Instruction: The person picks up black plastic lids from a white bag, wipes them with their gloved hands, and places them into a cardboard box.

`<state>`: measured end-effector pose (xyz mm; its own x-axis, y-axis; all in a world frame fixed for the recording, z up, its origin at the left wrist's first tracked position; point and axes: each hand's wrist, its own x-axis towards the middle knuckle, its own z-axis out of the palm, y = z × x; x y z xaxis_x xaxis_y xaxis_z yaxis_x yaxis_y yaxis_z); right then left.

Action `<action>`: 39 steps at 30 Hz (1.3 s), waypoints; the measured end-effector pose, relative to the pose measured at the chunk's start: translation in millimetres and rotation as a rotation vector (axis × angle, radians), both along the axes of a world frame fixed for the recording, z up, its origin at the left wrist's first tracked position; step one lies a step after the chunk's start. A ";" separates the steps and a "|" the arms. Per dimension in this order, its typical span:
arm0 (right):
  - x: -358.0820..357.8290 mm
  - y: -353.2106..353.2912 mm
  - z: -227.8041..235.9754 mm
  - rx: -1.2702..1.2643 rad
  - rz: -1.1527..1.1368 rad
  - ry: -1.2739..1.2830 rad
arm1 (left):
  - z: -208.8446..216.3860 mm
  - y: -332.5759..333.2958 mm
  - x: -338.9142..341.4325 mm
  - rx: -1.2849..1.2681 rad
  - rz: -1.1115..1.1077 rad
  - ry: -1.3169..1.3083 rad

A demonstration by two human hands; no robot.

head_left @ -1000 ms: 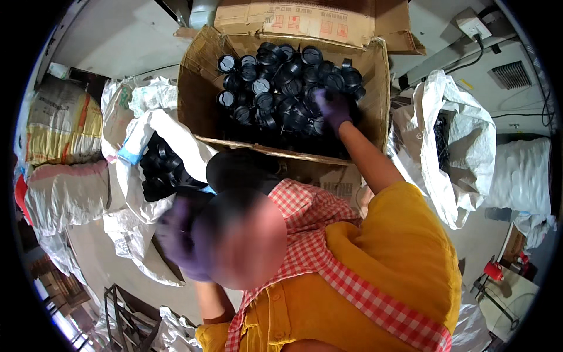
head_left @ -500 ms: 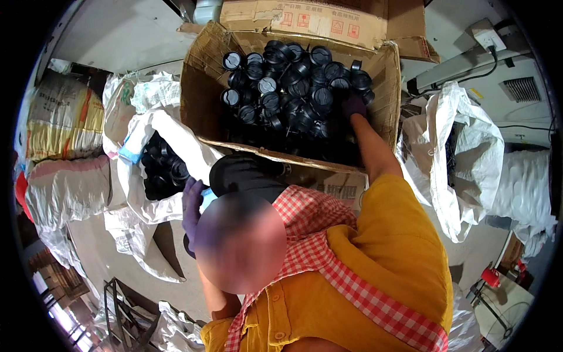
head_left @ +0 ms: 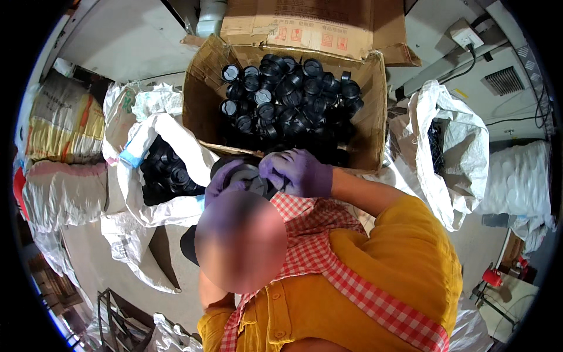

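Note:
Both hands wear purple gloves and meet just below the front edge of a cardboard box (head_left: 199, 100). My left hand (head_left: 226, 179) cups a black round part (head_left: 253, 176) with a pale grey middle. My right hand (head_left: 300, 171) pinches the same part from the right side. The box is filled with several black round parts (head_left: 287, 100). A blurred head hides the lower side of the held part and my left forearm.
A white sack (head_left: 170, 138) at the left holds more black round parts (head_left: 167, 173). Another white sack (head_left: 463, 146) with dark items stands at the right. Filled woven bags (head_left: 61, 123) lie at the far left. A grey wall with a socket and cable runs behind the box.
My right hand has pulled back out of the box to the front edge and joined my left hand, which rose to meet it. Both now grip one black part.

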<state>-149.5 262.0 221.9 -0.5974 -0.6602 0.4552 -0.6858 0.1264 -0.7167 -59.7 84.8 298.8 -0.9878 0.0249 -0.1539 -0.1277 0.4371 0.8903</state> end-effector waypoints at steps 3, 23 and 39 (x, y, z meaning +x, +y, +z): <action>4.1 -5.7 13.3 0.040 0.163 -0.387 | -40.8 -22.2 13.9 0.177 -0.002 0.035; 20.6 6.3 49.7 0.644 1.031 -1.105 | 39.3 -59.3 60.2 -0.455 -0.790 0.614; -5.7 -35.7 25.0 -0.379 0.013 -0.618 | -24.4 14.5 17.2 0.892 0.400 -0.050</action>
<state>-155.2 226.3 246.9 -0.8130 -0.5324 0.2359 -0.1409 -0.2133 -0.9668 -42.5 99.4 274.4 -0.9415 -0.1828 -0.2832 -0.1666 -0.4780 0.8624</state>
